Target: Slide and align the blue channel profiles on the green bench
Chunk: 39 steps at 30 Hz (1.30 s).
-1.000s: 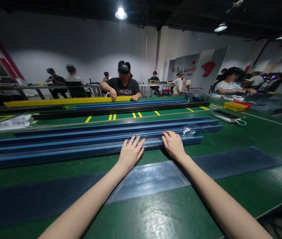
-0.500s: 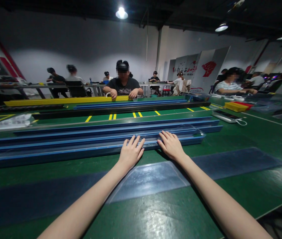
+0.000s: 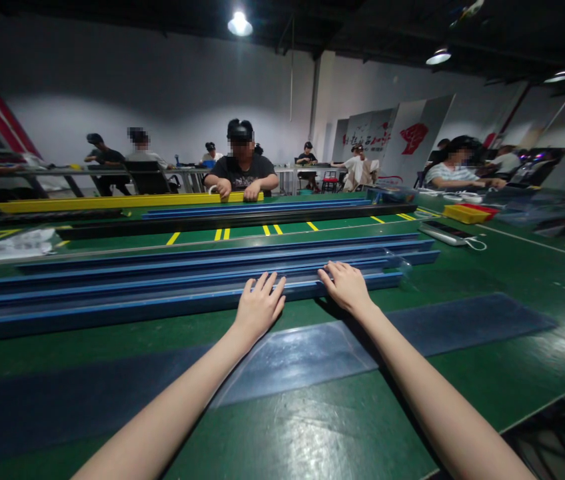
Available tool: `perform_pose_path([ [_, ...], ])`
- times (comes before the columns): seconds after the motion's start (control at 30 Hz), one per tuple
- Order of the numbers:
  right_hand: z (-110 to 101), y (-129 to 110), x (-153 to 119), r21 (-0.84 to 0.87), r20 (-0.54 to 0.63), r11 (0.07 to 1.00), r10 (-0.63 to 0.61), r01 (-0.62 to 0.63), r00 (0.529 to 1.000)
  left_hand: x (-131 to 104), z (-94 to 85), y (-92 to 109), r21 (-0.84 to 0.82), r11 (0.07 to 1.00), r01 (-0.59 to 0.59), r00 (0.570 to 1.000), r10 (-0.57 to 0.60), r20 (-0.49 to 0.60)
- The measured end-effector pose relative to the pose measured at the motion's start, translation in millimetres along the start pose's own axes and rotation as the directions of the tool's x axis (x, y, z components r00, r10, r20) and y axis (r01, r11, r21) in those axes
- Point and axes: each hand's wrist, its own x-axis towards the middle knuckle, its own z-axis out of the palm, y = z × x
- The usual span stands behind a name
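Both hands were down flat on the nearest blue rail (image 3: 112, 308) — the left hand (image 3: 258, 308) with fingers spread across its top edge, the right hand (image 3: 345, 287) beside it, fingers laid over the same rail, neither one closed around it. That rail lay nearest the person in a row of long blue rails (image 3: 202, 263) running side by side across the green table (image 3: 487, 280). Just in front of the wrists lay a clear plastic sheet (image 3: 302, 357) on a dark strip. Farther back — a yellow rail (image 3: 112, 202), with a person opposite (image 3: 240, 172) resting both hands on it. To the right sat a yellow tray (image 3: 466, 213); what it held was too small to tell. A white power strip (image 3: 446, 233) lay near it. The rails' left ends ran out of view, and a crumpled white sheet (image 3: 10, 245) at far left was hard to make out. Grey walls and ceiling lamps closed the room.
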Motion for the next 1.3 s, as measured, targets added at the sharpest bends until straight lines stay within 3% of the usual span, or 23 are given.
perform_pose_path([
  [0.2, 1, 25, 1, -0.045, -0.014, 0.981, 0.189, -0.19, 0.982, -1, 0.5, 0, 0.009, 0.998, 0.065, 0.998, -0.065, -0.013],
  [0.3, 6, 29, -1, -0.065, -0.059, 0.976, 0.205, -0.208, 0.977, -1, 1.0, -1, 0.013, 0.998, 0.069, 0.998, -0.069, -0.01],
  [0.43, 9, 18, -3, -0.099, -0.094, 0.984, 0.135, -0.145, 0.986, -1, 1.1, -1, 0.016, 0.999, 0.048, 0.999, -0.048, -0.006],
  [0.7, 3, -29, -12, -0.048, -0.035, 0.983, -0.18, 0.178, 0.983, -1, 0.4, -1, 0.007, 0.999, 0.033, 0.999, -0.033, 0.0],
  [1.3, -1, -29, -11, -0.028, -0.017, 0.989, -0.145, 0.144, 0.989, 0, -0.1, -1, -0.008, 1.0, 0.026, 1.0, -0.026, 0.01],
])
